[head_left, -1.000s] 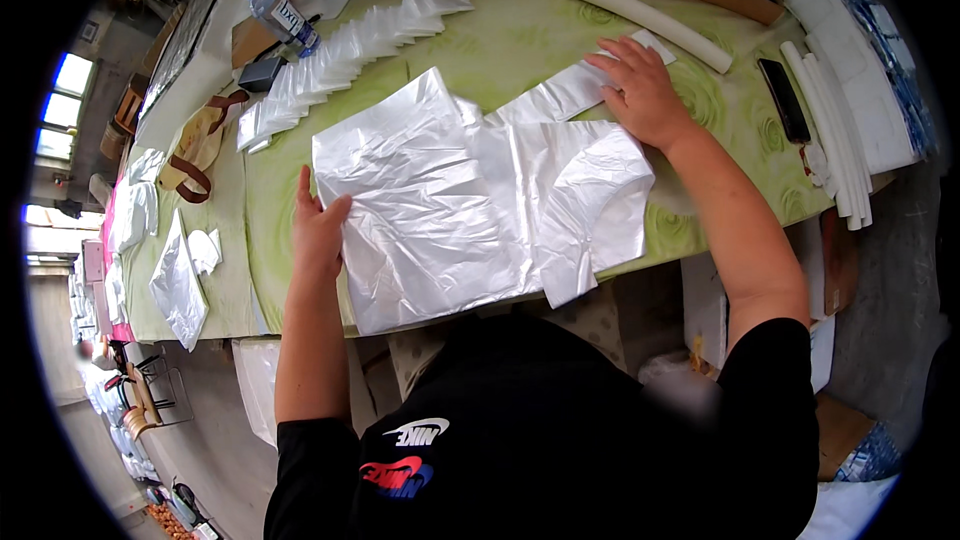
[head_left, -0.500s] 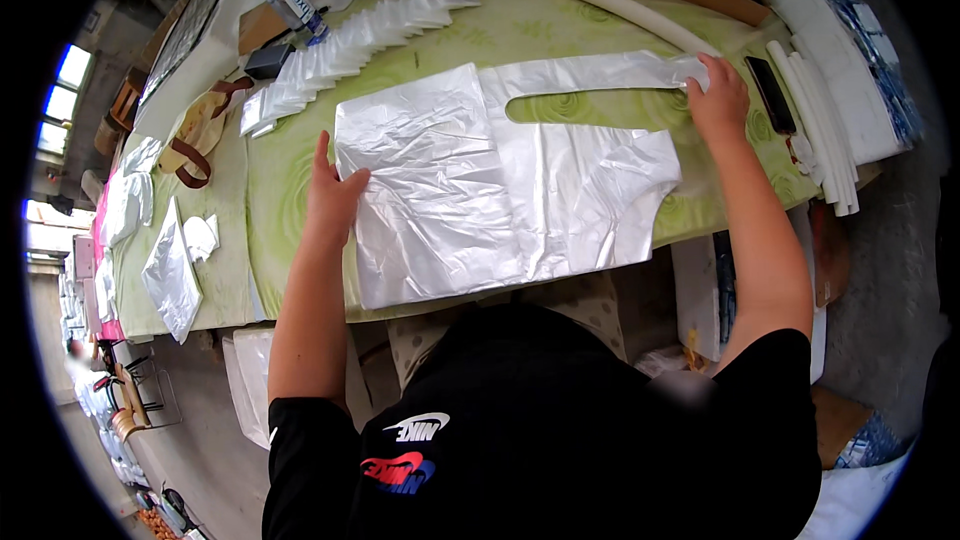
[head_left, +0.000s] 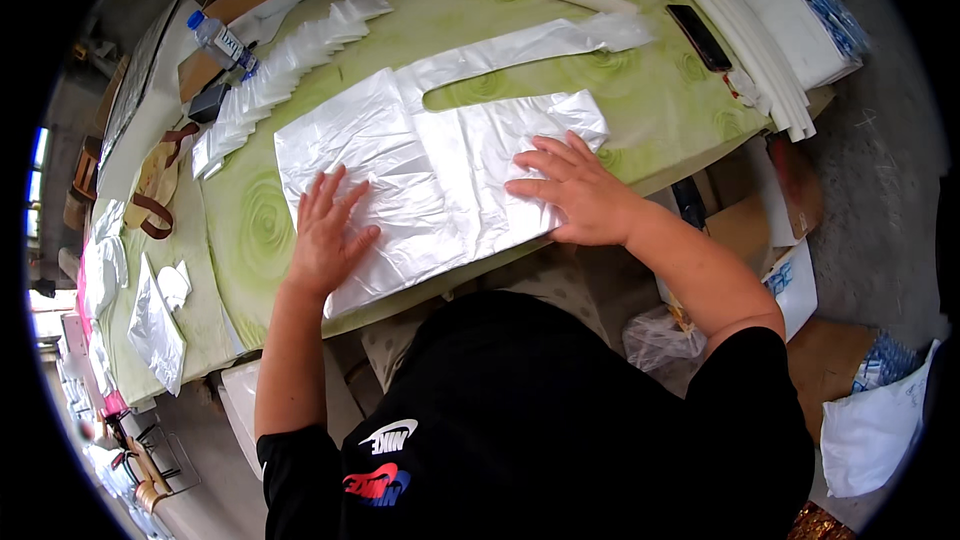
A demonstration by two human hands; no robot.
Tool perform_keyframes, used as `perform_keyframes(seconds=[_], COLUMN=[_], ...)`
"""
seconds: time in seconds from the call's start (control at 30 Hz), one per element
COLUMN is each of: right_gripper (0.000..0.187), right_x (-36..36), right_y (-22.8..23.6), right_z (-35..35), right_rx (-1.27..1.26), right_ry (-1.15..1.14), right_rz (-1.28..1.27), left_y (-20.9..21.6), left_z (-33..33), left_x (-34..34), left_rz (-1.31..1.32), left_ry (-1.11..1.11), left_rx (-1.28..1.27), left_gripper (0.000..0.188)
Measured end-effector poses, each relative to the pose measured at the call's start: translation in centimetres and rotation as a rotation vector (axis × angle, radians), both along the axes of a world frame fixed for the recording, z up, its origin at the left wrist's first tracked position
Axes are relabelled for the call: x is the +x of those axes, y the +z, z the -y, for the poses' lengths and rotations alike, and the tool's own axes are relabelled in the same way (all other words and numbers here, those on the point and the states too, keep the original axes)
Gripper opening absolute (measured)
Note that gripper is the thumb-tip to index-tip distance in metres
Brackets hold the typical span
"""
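Note:
A shiny white plastic sheet (head_left: pixel 425 195), shaped like a disposable apron with a long strap and a cut-out, lies spread on the table. Creases run across its left half, and the far strap (head_left: pixel 510 47) stretches to the right and ends in a crumpled tip. On the sheet's near left part rests my left hand (head_left: pixel 328 228), fingers spread. My right hand (head_left: pixel 580 190) lies open on the near right part, where the film is folded back on itself. Neither hand grips anything.
The table has a green patterned cover (head_left: pixel 262 225). At the back left are a row of folded clear packets (head_left: pixel 280 70) and a bottle (head_left: pixel 222 40). White rolls (head_left: pixel 755 60) and a phone (head_left: pixel 698 37) lie at the right. Another white plastic piece (head_left: pixel 157 335) is at the left.
My right hand has let go of the far strap's tip and come down to the near right part. My left hand has moved from the left edge onto the sheet. The view has shifted.

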State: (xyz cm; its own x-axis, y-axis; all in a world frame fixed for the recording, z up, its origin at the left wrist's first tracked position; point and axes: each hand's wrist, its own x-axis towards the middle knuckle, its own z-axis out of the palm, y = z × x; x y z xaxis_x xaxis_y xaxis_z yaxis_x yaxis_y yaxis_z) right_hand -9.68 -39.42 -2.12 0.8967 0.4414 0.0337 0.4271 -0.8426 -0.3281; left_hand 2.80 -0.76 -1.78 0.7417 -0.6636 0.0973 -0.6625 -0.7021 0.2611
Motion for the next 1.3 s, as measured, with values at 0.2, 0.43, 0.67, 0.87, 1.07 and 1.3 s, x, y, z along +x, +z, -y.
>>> perform_keyframes(seconds=[0.2,0.43,0.67,0.87,1.07,1.3], right_gripper=[0.071,0.066,0.062,0.041,0.013,0.028], right_x=[-0.6,0.4,-0.2,-0.5,-0.7,-0.3], right_y=[0.3,-1.2,0.0,2.4,1.6,0.1], right_z=[-1.9,-2.0,-1.6,-0.9,5.1,17.2], right_rx=[0.11,0.009,-0.046,-0.081,0.416,1.111], right_ry=[-0.021,-0.105,-0.008,0.024,-0.22,-1.291], right_rz=[-0.018,0.09,0.091,0.006,-0.054,0.543], left_y=[-0.6,-0.4,-0.9,-0.9,-0.8,-1.0], left_z=[0.9,1.4,1.3,1.2,1.5,1.5], left_x=[-1.5,-2.1,-2.0,-2.1,-2.1,-2.0], left_rz=[0.044,0.059,0.088,0.075,0.069,0.073], left_ry=[0.082,0.105,0.103,0.108,0.12,0.111], left_rx=[0.064,0.057,0.048,0.033,0.028,0.014], left_gripper=[0.062,0.062,0.062,0.061,0.061,0.061])
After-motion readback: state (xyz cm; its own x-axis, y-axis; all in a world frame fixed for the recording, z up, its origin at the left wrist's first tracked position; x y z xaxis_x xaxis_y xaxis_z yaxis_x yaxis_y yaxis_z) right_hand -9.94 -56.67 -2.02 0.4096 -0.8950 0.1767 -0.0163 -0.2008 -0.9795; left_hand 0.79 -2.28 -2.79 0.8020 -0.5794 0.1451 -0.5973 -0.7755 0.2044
